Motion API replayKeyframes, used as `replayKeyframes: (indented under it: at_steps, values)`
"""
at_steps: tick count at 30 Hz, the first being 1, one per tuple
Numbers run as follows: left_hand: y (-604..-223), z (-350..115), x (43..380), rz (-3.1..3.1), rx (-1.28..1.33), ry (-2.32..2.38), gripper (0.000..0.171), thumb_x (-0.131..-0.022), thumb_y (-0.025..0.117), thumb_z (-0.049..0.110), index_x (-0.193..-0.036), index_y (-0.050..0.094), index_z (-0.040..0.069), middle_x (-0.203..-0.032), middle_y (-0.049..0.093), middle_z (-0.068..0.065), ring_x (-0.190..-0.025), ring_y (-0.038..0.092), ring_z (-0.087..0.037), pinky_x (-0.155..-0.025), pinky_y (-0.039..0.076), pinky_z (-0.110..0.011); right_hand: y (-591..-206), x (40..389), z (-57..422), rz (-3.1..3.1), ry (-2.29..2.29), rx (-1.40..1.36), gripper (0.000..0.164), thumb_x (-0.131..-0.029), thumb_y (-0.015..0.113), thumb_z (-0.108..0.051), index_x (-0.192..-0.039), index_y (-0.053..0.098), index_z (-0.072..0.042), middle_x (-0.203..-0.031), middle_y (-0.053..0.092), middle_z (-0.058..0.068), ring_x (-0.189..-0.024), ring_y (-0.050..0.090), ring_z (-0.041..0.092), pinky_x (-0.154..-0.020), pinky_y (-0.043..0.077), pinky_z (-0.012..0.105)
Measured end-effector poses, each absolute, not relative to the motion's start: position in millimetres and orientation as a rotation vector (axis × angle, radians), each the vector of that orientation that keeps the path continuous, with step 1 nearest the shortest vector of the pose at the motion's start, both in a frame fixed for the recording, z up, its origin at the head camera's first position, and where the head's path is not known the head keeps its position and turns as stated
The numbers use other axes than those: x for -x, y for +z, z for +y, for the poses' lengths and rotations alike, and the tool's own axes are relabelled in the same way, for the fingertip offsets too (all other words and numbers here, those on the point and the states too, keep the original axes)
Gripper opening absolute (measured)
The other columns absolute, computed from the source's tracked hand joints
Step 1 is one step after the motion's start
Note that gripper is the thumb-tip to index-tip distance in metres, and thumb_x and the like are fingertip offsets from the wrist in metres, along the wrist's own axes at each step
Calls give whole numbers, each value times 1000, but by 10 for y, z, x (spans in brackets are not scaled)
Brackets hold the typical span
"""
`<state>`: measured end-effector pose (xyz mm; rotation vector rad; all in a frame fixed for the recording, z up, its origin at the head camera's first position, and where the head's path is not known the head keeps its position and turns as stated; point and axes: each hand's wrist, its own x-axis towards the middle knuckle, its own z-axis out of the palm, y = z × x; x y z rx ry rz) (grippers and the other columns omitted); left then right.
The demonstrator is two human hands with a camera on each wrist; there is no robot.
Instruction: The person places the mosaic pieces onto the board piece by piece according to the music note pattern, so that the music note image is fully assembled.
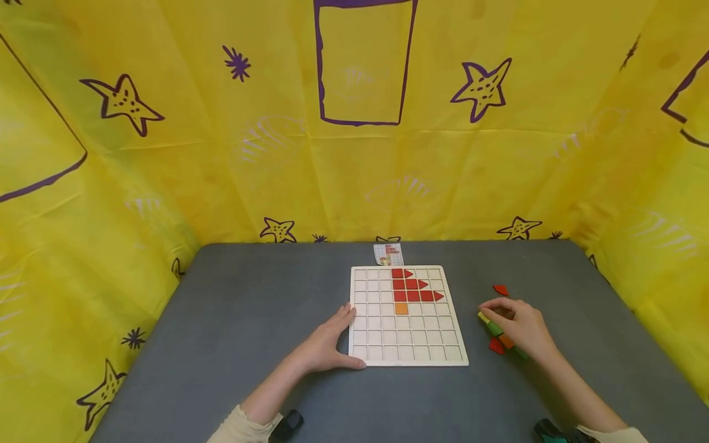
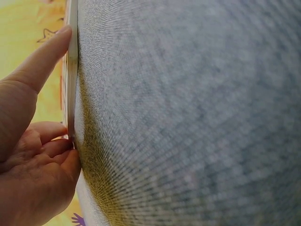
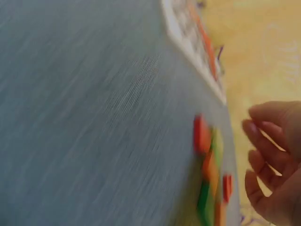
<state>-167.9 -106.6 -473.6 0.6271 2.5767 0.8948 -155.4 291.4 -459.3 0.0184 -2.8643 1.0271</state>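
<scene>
A white square grid board [image 1: 382, 338] lies on the table. Red squares [image 1: 412, 296] in three rows, each ending in a red triangle [image 1: 439, 296], sit on its upper part, with one orange square [image 1: 401, 308] below them. My left hand [image 1: 327, 341] rests at the board's near left corner, fingers on the left edge and thumb on the near edge. Right of the board, my right hand [image 1: 523, 326] hovers with loosely bent fingers over a small pile of green [image 1: 495, 329], yellow [image 1: 483, 317], orange [image 1: 506, 341] and red [image 1: 496, 346] pieces, partly hidden; no piece shows between its fingers.
A small printed card [image 1: 389, 253] with a coloured pattern lies behind the board. A single red piece [image 1: 500, 290] is beyond the right hand. The grey table [image 1: 249, 307] is enclosed by yellow patterned cloth [image 1: 360, 184].
</scene>
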Motion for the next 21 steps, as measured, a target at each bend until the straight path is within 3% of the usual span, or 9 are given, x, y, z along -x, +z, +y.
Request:
replayKeyframes:
  at_steps: [4, 8, 14, 21]
  values:
    - [-4730, -1064, 1674, 2569, -619, 892, 108, -68, 81, 49, -150, 25, 7, -159, 17, -11, -146, 15, -29, -112, 25, -53, -4666, 1431, 3079, -2896, 814, -49, 16, -83, 72, -33, -91, 73, -19, -77, 68, -4, -69, 52, 12, -61, 38, 28]
    - [-4719, -1070, 1671, 2568, -609, 898, 108, -68, 82, 48, -150, 25, 7, -158, 17, -11, -146, 15, -29, -112, 25, -53, -4704, 1406, 3123, -2925, 752, -57, 23, -78, 76, -34, -91, 71, -16, -72, 64, -4, -61, 44, 9, -55, 35, 25]
    - [-4716, -1074, 1674, 2568, -612, 897, 108, -68, 81, 49, -150, 25, 7, -159, 17, -11, -146, 15, -29, -112, 25, -53, -4726, 1425, 3050, -2922, 795, -130, 22, -77, 79, -28, -95, 71, -19, -87, 66, -1, -78, 49, 16, -64, 37, 30]
    - [-4727, -1072, 1674, 2570, -621, 901, 108, -68, 81, 49, -150, 25, 7, -159, 17, -11, -146, 16, -29, -111, 25, -54, -4753, 1423, 3012, -2872, 793, -157, 25, -73, 81, -27, -95, 73, -19, -83, 66, -3, -77, 49, 14, -65, 37, 30]
